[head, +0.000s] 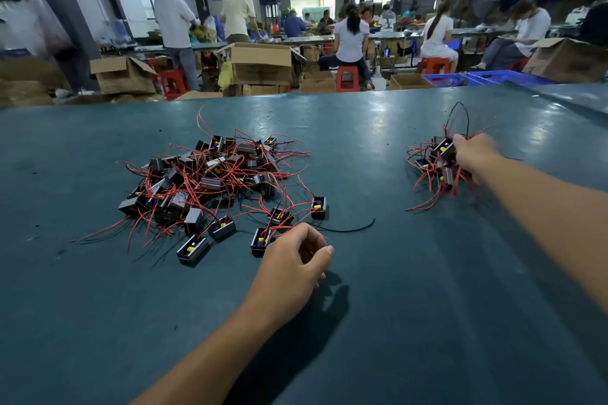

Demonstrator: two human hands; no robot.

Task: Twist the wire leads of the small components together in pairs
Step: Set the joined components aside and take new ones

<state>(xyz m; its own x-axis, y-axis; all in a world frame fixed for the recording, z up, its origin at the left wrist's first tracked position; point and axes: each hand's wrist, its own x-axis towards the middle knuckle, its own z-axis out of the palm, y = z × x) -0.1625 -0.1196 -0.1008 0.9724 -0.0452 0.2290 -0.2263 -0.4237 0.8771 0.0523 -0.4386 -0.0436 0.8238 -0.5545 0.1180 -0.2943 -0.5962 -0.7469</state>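
No text, label, brand, number or sign can be read here. The cardboard boxes (261, 64) beyond the green table (362, 322) show bare brown faces, and the small black components (192, 250) carry no markings sharp enough to make out.

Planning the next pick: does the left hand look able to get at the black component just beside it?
Probably yes: the left hand sits right beside that component, with only loose red leads nearby.
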